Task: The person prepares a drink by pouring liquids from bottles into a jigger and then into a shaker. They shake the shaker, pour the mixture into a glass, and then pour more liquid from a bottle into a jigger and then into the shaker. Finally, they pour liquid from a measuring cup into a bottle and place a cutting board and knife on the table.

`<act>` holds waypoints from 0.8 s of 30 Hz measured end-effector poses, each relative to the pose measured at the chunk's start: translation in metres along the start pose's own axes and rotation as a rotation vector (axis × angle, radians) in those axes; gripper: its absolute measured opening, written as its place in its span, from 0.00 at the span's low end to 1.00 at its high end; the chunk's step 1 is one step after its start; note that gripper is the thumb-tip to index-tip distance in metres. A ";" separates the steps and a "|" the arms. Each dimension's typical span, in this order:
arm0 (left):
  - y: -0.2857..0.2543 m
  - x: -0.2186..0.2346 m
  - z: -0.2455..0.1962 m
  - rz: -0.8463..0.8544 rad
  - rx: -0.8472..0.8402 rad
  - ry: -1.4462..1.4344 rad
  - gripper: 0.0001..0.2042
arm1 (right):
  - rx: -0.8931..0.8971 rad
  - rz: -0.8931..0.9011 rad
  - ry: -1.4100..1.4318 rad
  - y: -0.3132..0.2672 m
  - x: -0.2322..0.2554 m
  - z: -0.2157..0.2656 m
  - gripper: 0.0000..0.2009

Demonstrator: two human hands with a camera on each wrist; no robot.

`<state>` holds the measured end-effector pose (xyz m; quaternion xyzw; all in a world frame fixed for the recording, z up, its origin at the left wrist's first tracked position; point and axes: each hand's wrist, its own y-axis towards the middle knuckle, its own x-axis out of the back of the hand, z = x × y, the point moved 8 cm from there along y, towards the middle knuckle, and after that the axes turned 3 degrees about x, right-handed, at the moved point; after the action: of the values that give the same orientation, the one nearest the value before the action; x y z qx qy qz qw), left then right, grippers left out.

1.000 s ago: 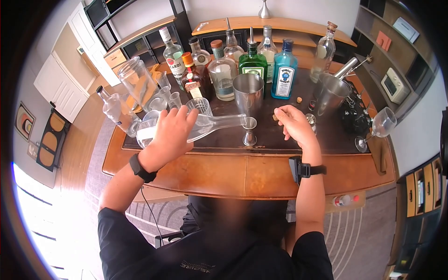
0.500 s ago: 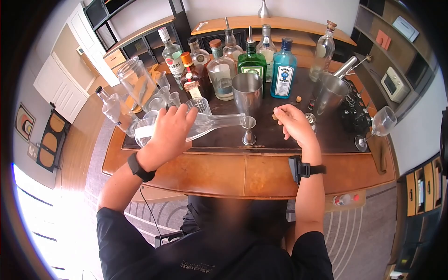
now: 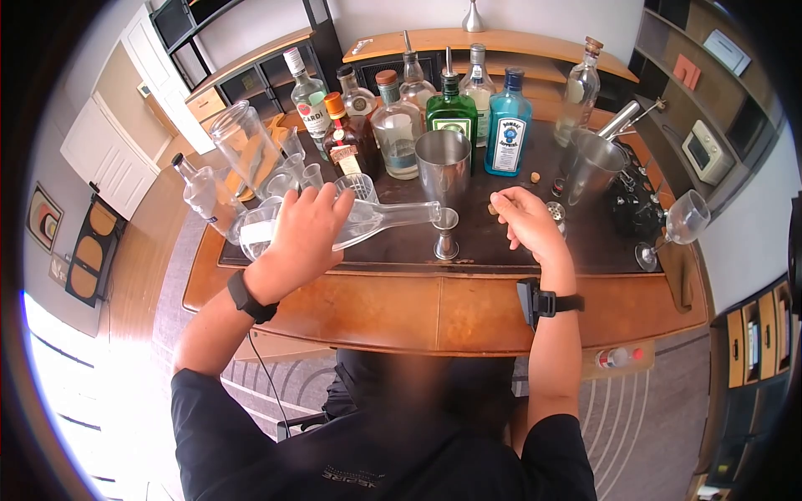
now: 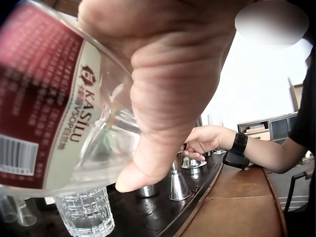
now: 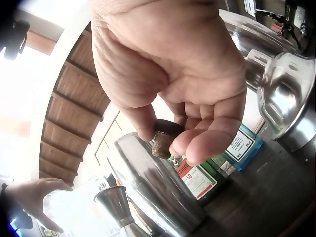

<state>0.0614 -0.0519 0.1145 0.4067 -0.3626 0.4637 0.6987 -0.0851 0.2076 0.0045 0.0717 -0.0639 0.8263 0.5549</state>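
My left hand (image 3: 305, 230) grips a clear glass bottle (image 3: 393, 215) round its body and holds it tipped nearly level, neck to the right. A red and cream label (image 4: 74, 113) covers its side in the left wrist view. The bottle's mouth sits right at the rim of a small steel jigger (image 3: 446, 242), which stands upright on the dark table mat. Between thumb and fingers, my right hand (image 3: 532, 221) pinches a dark-topped cork stopper (image 5: 164, 140), to the right of the jigger. Just behind the jigger stands a tall steel shaker tin (image 3: 444, 163).
Several bottles line the back, among them a green bottle (image 3: 452, 113) and a blue bottle (image 3: 510, 125). A cut-glass tumbler (image 4: 86, 212) stands below the tipped bottle. On the right are a mixing tin (image 3: 593, 163), a perforated metal shaker top (image 3: 557, 215) and a wine glass (image 3: 687, 219).
The left hand and the bottle's base have shifted very slightly left, while its mouth stays at the jigger's rim. The right hand keeps its place with the stopper.
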 end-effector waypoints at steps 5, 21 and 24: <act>0.001 0.000 0.000 0.017 0.006 0.013 0.38 | -0.004 0.001 -0.002 -0.001 0.000 0.001 0.19; 0.004 0.003 -0.002 0.018 0.002 0.015 0.39 | -0.003 0.005 -0.006 0.000 0.001 0.000 0.20; 0.004 0.003 -0.002 0.015 -0.002 0.017 0.39 | -0.003 0.002 -0.005 -0.001 0.002 0.000 0.20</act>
<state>0.0585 -0.0478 0.1172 0.3995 -0.3600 0.4718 0.6987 -0.0851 0.2093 0.0051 0.0727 -0.0665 0.8265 0.5543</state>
